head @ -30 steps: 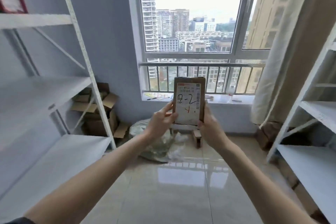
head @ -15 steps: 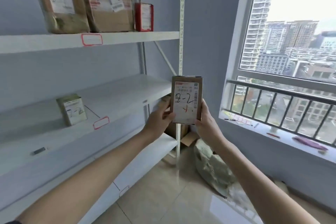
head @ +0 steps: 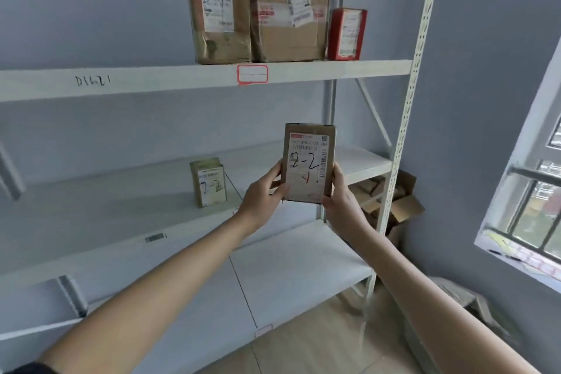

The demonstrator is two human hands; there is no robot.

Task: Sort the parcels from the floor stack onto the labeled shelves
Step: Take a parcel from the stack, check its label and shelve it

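Observation:
I hold a small brown parcel [head: 308,162] upright in front of the white shelf unit; its white label reads "2-2" in black marker. My left hand [head: 262,196] grips its left edge and my right hand [head: 341,202] grips its right edge. On the middle shelf [head: 106,209] stands another small parcel marked "2-2" [head: 210,184], to the left of the one I hold. The top shelf [head: 151,82] carries two brown parcels [head: 220,18] [head: 290,6] and a small red box [head: 347,34].
A red-bordered blank label [head: 252,74] sticks to the top shelf's front edge. The lower shelf [head: 297,264] is bare. Loose cardboard boxes [head: 397,206] lie behind the upright post [head: 406,118]. A grey sack [head: 464,307] sits on the floor under the window [head: 540,206].
The view has swung left from the window to face the shelves squarely. The parcel stays upright in both hands, now nearer the middle shelf.

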